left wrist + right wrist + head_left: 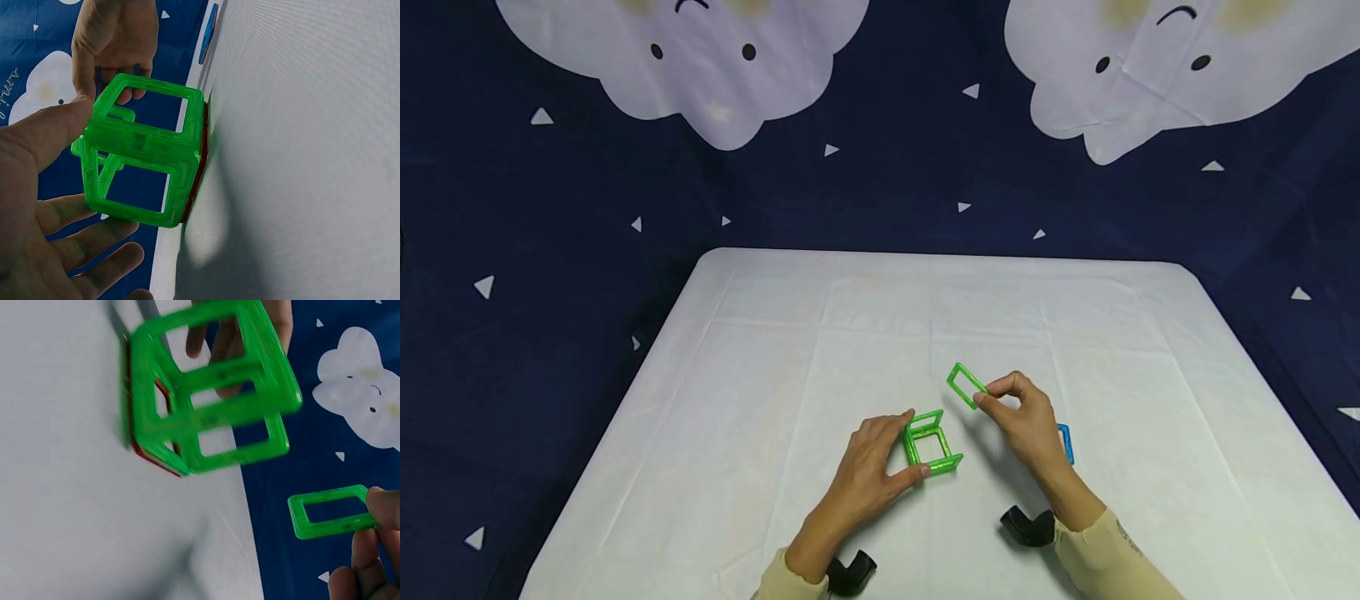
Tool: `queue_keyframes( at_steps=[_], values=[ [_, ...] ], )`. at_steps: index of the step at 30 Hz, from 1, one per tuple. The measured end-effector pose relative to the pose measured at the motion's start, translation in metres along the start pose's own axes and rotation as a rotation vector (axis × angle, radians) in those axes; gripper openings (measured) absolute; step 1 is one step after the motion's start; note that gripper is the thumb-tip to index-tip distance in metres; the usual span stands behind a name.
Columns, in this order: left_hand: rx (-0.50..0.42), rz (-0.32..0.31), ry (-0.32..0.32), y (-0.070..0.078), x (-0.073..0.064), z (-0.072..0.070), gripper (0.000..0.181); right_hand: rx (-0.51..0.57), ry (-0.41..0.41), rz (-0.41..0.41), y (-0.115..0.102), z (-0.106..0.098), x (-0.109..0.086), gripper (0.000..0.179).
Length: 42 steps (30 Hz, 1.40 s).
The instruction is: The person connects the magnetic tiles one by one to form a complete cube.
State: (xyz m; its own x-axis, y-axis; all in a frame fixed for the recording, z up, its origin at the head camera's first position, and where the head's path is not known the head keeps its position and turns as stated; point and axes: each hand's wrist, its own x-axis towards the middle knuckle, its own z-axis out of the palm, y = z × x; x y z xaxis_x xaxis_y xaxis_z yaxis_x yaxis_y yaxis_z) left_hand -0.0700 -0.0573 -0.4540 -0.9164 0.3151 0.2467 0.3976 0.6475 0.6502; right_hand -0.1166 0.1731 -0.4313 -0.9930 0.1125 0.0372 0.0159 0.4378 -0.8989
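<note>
My left hand (871, 460) holds a box-like structure of green magnetic tiles (142, 140) between thumb and fingers. Its walls are open square frames, and a red edge runs along the bottom on the table side. To its right and higher up, my right hand (1024, 417) pinches one loose green magnetic tile (331, 526) by an edge, thumb against fingers. This tile is tilted and hangs above the table, apart from the structure. In the right wrist view the structure's near side gapes, showing the inside.
A blue magnetic tile (1067, 444) lies on the table beyond my right forearm, partly hidden by it. Black wrist-worn pieces (1028, 527) sit by both sleeves. The white-covered table (820, 358) ends at a dark blue cloth (880, 200) with clouds and triangles.
</note>
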Motion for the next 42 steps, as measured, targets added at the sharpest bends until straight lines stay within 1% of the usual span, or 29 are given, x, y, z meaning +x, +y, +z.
queue_keyframes(
  at_steps=[5,10,15,22,29,32,38,42],
  values=[
    [-0.014,0.000,0.008,0.000,-0.001,0.000,0.067,-0.018,0.041,0.018,0.004,0.005,-0.016,0.015],
    [-0.021,-0.001,0.016,0.000,-0.001,0.000,0.062,-0.040,0.035,0.065,0.008,0.007,-0.032,0.016],
    [-0.018,-0.005,0.016,0.000,-0.001,0.000,0.062,-0.043,0.033,0.087,0.012,0.010,-0.042,0.014],
    [-0.013,-0.010,0.009,-0.001,-0.001,0.001,0.062,-0.031,0.041,0.101,0.019,0.014,-0.047,0.014],
    [-0.019,-0.004,0.008,-0.001,-0.001,0.001,0.062,0.047,0.037,0.100,0.022,0.020,-0.049,0.016],
    [-0.020,-0.008,0.005,-0.001,-0.001,0.001,0.063,0.061,0.045,0.083,0.024,0.021,-0.049,0.016],
    [-0.024,-0.010,0.000,0.000,-0.001,0.001,0.063,0.046,0.052,0.068,0.025,0.026,-0.050,0.016],
    [-0.026,-0.004,0.001,-0.001,-0.001,0.002,0.063,0.043,0.043,0.092,0.024,0.029,-0.050,0.015]
  ],
)
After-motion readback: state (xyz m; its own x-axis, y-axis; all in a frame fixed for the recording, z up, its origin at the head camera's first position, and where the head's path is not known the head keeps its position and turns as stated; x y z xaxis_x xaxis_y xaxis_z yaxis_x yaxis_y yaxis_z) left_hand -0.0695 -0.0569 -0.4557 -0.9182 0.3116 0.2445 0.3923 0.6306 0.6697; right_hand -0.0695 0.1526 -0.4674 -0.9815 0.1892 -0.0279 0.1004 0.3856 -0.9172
